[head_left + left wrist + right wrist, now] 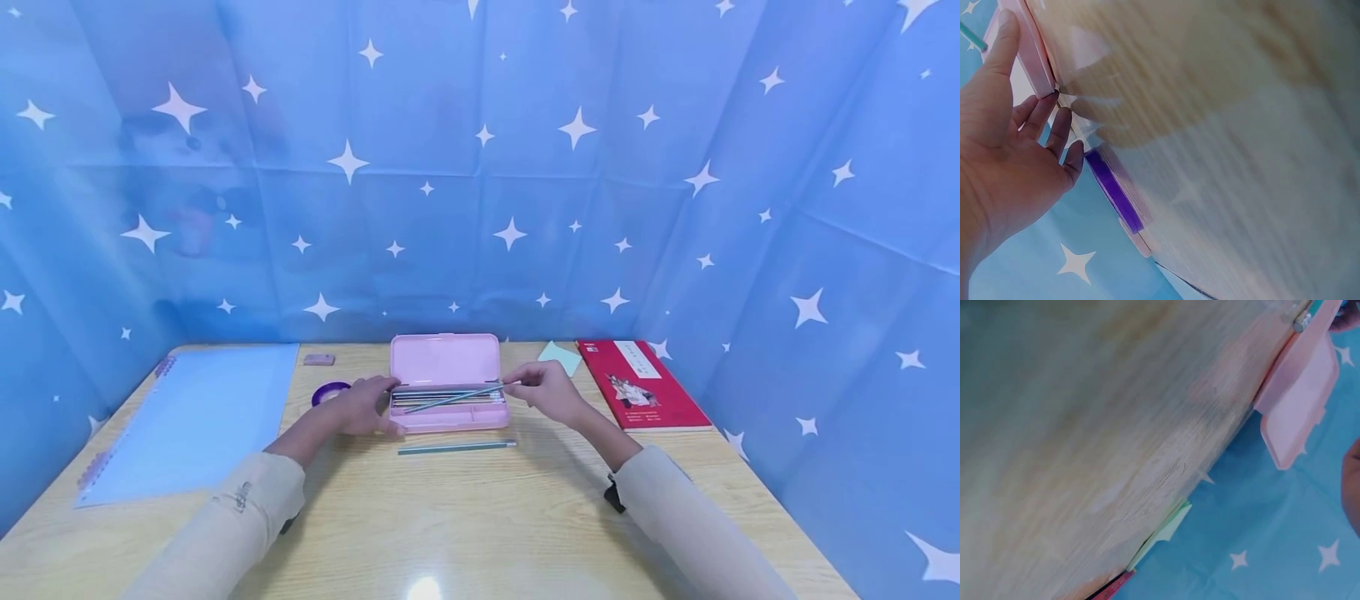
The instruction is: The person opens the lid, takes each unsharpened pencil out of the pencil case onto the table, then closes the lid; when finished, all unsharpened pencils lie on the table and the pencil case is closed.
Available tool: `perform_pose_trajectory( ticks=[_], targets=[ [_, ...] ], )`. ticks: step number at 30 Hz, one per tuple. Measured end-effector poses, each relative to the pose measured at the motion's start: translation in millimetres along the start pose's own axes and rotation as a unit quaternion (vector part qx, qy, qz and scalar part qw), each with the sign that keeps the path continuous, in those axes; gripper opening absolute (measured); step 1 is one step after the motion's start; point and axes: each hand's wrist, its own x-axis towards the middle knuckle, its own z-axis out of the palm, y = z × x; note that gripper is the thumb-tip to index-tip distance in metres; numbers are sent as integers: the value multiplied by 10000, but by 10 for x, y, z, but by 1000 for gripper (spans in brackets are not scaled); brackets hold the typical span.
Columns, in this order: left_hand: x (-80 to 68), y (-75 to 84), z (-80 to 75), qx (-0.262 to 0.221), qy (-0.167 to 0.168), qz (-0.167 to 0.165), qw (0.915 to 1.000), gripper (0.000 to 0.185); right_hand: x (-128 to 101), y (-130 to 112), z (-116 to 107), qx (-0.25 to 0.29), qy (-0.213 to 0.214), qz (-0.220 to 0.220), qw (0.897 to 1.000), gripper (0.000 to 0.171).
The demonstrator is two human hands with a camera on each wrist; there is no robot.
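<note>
A pink pencil case (445, 358) lies on the table with its lid raised and several pencils (420, 397) inside. My left hand (365, 406) holds its left end, thumb at the front corner and index finger near the hinge; the left wrist view shows the fingertips at the case's corner. Between thumb and fingertips, my right hand (551, 392) pinches the right end of a green pencil (457, 399), which slants across the open case. Another green pencil (457, 447) lies on the table in front. Only an edge of the right hand (1352, 484) shows in its wrist view.
Behind the left hand sits a purple roll of tape (328, 391), with a small mauve eraser (319, 360) farther back. A blue ring-bound sheet (217, 417) lies left. At right are pale green sticky notes (561, 357) and a red book (637, 392). A starry blue curtain encloses the table.
</note>
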Motion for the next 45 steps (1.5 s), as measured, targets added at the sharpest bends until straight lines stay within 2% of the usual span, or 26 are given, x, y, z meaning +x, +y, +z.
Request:
perform_pose_trajectory(
  ticks=[7, 13, 18, 26, 35, 41, 45],
  targets=[
    [-10, 24, 3, 17, -36, 29, 10000, 105, -237, -255, -71, 183, -338, -33, 9993, 16],
    [-13, 25, -9, 38, -17, 130, 9999, 102, -259, -69, -97, 18, -387, 107, 9992, 16],
    [-15, -4, -11, 52, 29, 130, 9999, 102, -285, -65, -76, 44, -704, 76, 9975, 16],
    [-35, 8, 2, -38, -4, 60, 10000, 101, -400, -92, -25, -879, -1031, 19, 9908, 7],
    [-20, 35, -9, 27, -50, 65, 10000, 102, -472, -39, -42, -1110, -1615, -93, 9806, 5],
    [-28, 45, -25, 23, -55, 97, 9999, 102, -488, 26, 0, -1373, -1601, 116, 9774, 7],
    [-28, 40, -24, 14, -47, 115, 9999, 102, -490, 46, 29, -1474, -1522, 74, 9773, 6]
  ],
)
